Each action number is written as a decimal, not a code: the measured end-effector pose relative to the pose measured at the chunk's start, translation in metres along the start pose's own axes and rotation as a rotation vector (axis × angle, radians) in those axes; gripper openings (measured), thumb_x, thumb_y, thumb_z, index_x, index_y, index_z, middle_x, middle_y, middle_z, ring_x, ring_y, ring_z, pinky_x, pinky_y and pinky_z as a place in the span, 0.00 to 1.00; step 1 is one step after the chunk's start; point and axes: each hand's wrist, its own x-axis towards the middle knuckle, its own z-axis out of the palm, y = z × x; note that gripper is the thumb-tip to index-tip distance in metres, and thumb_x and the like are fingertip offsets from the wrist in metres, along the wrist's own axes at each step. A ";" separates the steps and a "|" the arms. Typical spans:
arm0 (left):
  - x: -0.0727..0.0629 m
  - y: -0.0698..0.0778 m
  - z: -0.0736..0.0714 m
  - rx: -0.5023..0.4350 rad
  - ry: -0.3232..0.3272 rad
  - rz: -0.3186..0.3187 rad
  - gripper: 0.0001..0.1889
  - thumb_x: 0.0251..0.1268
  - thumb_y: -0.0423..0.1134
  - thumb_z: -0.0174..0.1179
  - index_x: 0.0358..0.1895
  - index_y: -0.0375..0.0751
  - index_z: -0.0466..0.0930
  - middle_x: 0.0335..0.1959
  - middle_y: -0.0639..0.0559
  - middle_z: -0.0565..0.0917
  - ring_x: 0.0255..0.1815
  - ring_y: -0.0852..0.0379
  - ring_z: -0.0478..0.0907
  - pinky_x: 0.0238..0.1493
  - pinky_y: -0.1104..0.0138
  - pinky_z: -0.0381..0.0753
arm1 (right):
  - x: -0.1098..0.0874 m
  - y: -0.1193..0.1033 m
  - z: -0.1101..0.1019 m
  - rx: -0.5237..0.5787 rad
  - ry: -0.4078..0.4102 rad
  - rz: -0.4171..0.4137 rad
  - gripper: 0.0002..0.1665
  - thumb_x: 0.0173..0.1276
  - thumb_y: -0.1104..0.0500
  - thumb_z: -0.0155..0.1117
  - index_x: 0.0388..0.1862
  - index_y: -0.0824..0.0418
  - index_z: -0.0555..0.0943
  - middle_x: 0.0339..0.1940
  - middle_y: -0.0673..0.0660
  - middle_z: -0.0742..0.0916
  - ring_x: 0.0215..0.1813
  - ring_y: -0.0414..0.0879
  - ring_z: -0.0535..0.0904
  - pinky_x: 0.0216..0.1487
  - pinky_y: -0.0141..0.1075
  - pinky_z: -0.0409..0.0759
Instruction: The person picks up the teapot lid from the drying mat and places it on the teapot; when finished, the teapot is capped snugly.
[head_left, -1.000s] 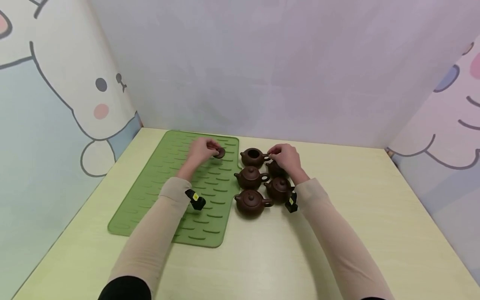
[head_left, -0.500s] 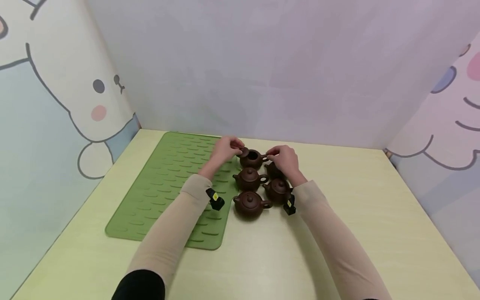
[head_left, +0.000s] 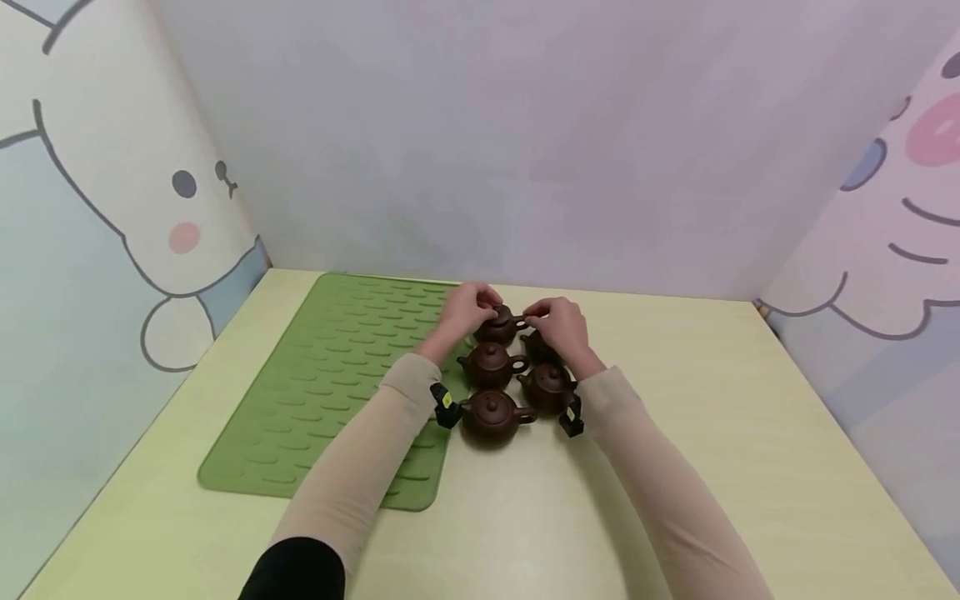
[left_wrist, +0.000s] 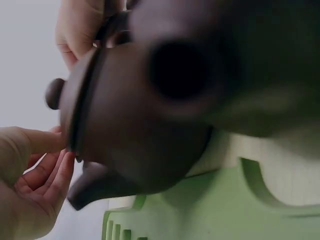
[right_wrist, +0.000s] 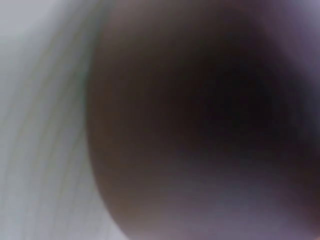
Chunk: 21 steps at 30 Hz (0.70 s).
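At the back of the group, a dark brown teapot (head_left: 493, 332) stands beside the green mat. My left hand (head_left: 467, 311) holds the edge of its round lid (left_wrist: 74, 107) between thumb and fingertips. In the left wrist view the lid lies over the teapot's mouth, knob outward; whether it is fully seated I cannot tell. The fingers of my right hand (head_left: 564, 327) pinch this teapot's handle (head_left: 521, 321) from the right. A dark brown rounded surface (right_wrist: 150, 125), very blurred, fills most of the right wrist view.
Several more lidded brown teapots stand close by: one (head_left: 491, 367) just in front, one (head_left: 491, 418) nearest me, one (head_left: 547, 387) to the right, and one (head_left: 537, 347) partly under my right hand. The green ridged mat (head_left: 322, 375) covers the table's left side.
My left hand has carried the lid rightward from above the mat onto the back teapot's mouth, which stood uncovered before. My right hand has stayed at the handle. The head view has shifted slightly.
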 end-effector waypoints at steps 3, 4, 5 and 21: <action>0.002 -0.002 0.002 0.059 0.014 -0.010 0.06 0.67 0.30 0.63 0.44 0.42 0.84 0.45 0.47 0.87 0.47 0.51 0.83 0.48 0.62 0.85 | 0.001 -0.001 0.001 0.001 -0.001 0.007 0.09 0.68 0.56 0.67 0.43 0.54 0.90 0.45 0.54 0.91 0.49 0.53 0.85 0.50 0.47 0.81; 0.002 -0.002 0.002 0.081 0.019 -0.009 0.06 0.66 0.30 0.63 0.44 0.42 0.84 0.44 0.47 0.87 0.47 0.51 0.83 0.47 0.62 0.85 | 0.001 -0.001 0.001 -0.001 0.000 0.009 0.09 0.67 0.56 0.67 0.43 0.54 0.90 0.45 0.54 0.91 0.49 0.53 0.85 0.50 0.47 0.81; 0.002 -0.001 0.002 0.109 0.023 -0.008 0.06 0.66 0.30 0.63 0.44 0.43 0.84 0.44 0.48 0.87 0.46 0.51 0.83 0.46 0.62 0.84 | 0.001 -0.001 0.002 -0.001 0.000 0.010 0.09 0.67 0.56 0.67 0.43 0.54 0.90 0.45 0.54 0.91 0.49 0.53 0.85 0.51 0.47 0.81; -0.003 0.002 -0.001 0.134 -0.025 0.005 0.09 0.70 0.32 0.60 0.49 0.43 0.85 0.50 0.47 0.86 0.52 0.49 0.82 0.50 0.59 0.84 | 0.001 0.003 -0.001 0.036 -0.007 -0.022 0.11 0.70 0.57 0.65 0.47 0.59 0.88 0.48 0.57 0.90 0.51 0.55 0.85 0.53 0.48 0.82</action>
